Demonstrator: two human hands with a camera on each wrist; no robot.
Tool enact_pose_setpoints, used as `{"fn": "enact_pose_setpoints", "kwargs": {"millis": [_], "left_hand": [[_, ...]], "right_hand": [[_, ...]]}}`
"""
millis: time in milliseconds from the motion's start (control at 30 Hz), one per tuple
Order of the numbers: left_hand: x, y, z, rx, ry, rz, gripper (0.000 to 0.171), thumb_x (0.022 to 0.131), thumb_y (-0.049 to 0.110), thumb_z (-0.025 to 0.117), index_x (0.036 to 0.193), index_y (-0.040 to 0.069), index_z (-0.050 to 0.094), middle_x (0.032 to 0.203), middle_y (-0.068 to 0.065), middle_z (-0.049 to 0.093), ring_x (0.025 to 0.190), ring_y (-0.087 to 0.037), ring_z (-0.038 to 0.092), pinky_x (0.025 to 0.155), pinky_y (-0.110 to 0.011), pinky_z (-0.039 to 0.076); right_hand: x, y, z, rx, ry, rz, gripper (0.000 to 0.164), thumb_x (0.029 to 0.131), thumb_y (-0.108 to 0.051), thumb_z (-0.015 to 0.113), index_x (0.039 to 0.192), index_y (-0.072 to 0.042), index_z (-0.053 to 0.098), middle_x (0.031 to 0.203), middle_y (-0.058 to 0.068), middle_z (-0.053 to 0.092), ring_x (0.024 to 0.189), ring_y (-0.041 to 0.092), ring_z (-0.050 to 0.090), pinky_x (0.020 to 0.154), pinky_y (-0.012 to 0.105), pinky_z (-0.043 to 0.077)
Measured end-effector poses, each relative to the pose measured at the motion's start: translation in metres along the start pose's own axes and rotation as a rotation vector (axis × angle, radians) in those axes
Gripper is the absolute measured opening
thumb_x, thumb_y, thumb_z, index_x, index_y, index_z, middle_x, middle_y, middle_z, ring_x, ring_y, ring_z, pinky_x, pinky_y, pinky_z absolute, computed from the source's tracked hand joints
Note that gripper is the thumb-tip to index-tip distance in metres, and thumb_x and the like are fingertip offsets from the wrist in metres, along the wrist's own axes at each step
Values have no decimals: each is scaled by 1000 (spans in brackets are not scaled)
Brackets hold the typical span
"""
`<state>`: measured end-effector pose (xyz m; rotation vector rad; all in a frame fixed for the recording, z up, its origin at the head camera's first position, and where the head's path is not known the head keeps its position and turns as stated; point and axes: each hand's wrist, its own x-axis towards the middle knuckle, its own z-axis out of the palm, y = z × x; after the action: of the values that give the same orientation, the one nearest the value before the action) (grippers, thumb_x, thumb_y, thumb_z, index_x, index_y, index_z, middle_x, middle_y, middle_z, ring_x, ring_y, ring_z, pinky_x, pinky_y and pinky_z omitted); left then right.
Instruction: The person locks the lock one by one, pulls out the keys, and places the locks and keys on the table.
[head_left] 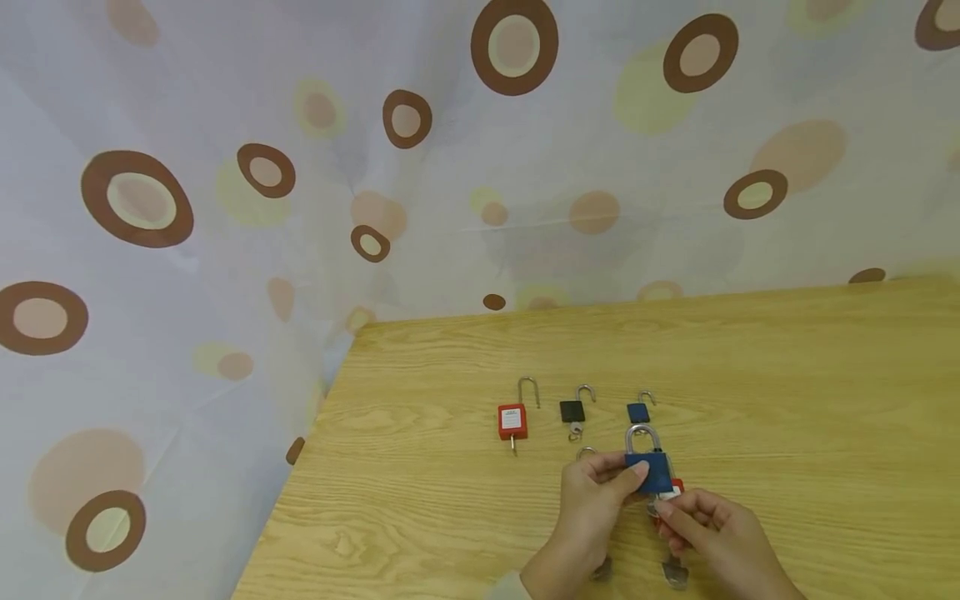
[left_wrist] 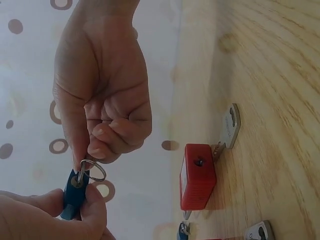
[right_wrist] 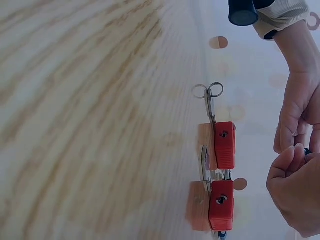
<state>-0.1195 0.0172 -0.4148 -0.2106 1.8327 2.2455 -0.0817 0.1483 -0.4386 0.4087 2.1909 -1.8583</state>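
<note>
My left hand [head_left: 588, 508] grips a blue padlock [head_left: 649, 473] by its body, with the thumb across the front and the silver shackle pointing up. At the lock's underside, my right hand [head_left: 716, 533] pinches the key between thumb and fingertips. The left wrist view shows this key [left_wrist: 80, 175] at the keyhole, a metal ring [left_wrist: 99, 171] hanging from it. Behind my right fingers, a red padlock [head_left: 678, 486] on the table is partly hidden. In the right wrist view both hands meet at the right edge, mostly covering the blue padlock.
Farther back on the wooden table [head_left: 420, 500] stand a red padlock [head_left: 512, 422], a black padlock [head_left: 572, 412] and a small blue padlock [head_left: 638, 412], their shackles raised open. Another shackle [head_left: 587, 452] shows behind my left hand. A loose-looking key [head_left: 675, 573] lies near my right wrist. Patterned cloth hangs behind.
</note>
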Motion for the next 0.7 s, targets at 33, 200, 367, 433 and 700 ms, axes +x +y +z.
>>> {"fn": "enact_pose_setpoints", "kwargs": {"millis": [33,200,367,433,700], "left_hand": [[1,0,0,-10,7,3,18,82,2,67,99,-5,65,91,-11,69,81,-14,67,74,-25,56],[8,11,-3,-62,53,70,21,85,4,65,103,-6,63,95,-13,67,84,-16,67,76,-27,55],[15,21,-4,-53,33,96,22,85,4,64,104,-8,62,97,-15,66,85,-17,67,77,-28,56],[18,21,0,-41,22,89,22,85,2,64,104,-9,61,97,-16,66,84,-18,67,76,-29,56],[54,18,40,168,94,47,15,78,1,71,92,-3,67,79,-9,65,71,-17,66,67,-29,57]], "right_hand": [[0,1,0,-18,9,2,20,91,-20,60,89,0,61,73,-4,64,65,7,59,63,21,52],[-5,12,9,-62,46,82,17,89,-16,61,89,1,64,68,0,63,62,12,56,57,22,48],[-5,16,4,-83,63,137,18,90,-17,61,89,1,65,68,1,63,63,14,55,57,22,48],[-4,12,-6,-119,58,109,22,91,-22,60,89,0,64,68,-1,62,62,11,55,57,22,47],[26,-3,-54,-211,124,-40,36,97,-27,48,104,7,58,73,-7,62,61,6,52,56,21,48]]}}
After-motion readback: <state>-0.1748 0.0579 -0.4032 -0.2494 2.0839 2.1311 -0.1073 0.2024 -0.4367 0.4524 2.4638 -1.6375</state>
